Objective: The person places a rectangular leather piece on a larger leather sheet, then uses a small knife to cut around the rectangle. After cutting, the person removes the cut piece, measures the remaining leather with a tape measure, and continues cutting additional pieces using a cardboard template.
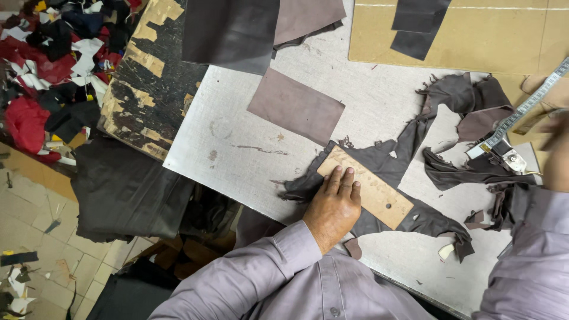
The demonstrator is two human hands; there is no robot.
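L hand (333, 204): flat, fingers together, palm down, pressing the near-left end of the template (365, 186); grips nothing. Template: thin tan board strip, rectangular, one small hole near its right end, lying diagonally on the scrap (388, 163). Scrap: dark brown leather offcut, ragged edges, thin and limp, at centre-right of the board (249, 142).

R hand (557, 151): blurred at right edge; open or closed, cannot tell. Beside it, tape (527, 106), a flexible measuring strip running far-right.

Board: pale grey cutting surface, scuffed and stained. One smooth brown leather rectangle (295, 105) lies flat left of centre, apart from the scrap. Two dark pieces sit on tan cardboard (492, 35), far right. Worn wooden bench (151, 83) at left, black paint flaking. Far left: heap of red, black and white cuttings (53, 59). Tiled floor near-left.
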